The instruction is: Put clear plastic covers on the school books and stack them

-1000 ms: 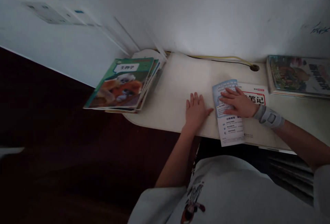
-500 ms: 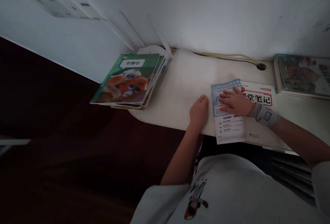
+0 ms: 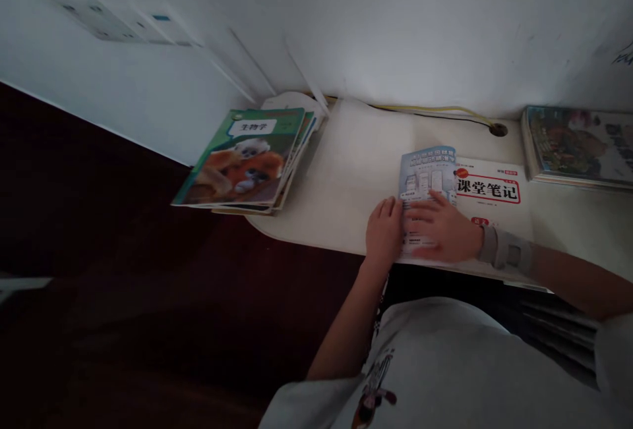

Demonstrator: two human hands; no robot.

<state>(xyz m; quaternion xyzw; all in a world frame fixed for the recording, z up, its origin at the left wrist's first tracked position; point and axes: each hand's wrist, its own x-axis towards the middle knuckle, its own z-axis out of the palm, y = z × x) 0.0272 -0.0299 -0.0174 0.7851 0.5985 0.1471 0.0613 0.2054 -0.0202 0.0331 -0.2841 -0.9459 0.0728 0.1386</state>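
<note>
A white study book [image 3: 494,201] lies on the desk, its black title set in a red frame. Over its left side is a blue-and-white printed sheet [image 3: 428,169]; whether it is joined to the cover I cannot tell. My right hand [image 3: 445,228], with a grey band on the wrist, lies on the lower part of this sheet, fingers spread and slightly blurred. At the sheet's left edge rests my left hand [image 3: 384,231], its fingers close together and laid on the desk.
A stack of books topped by a green biology textbook [image 3: 247,162] overhangs the left end of the cream desk [image 3: 341,172]. More books [image 3: 578,145] lie at the right. A yellow cable [image 3: 425,109] runs along the wall to a round hole. Sockets [image 3: 103,20] are on the wall.
My right hand has slid down the sheet toward me, uncovering the blue top and the book's title. The sheet and book sit slightly farther left, and my left hand now meets the sheet's edge.
</note>
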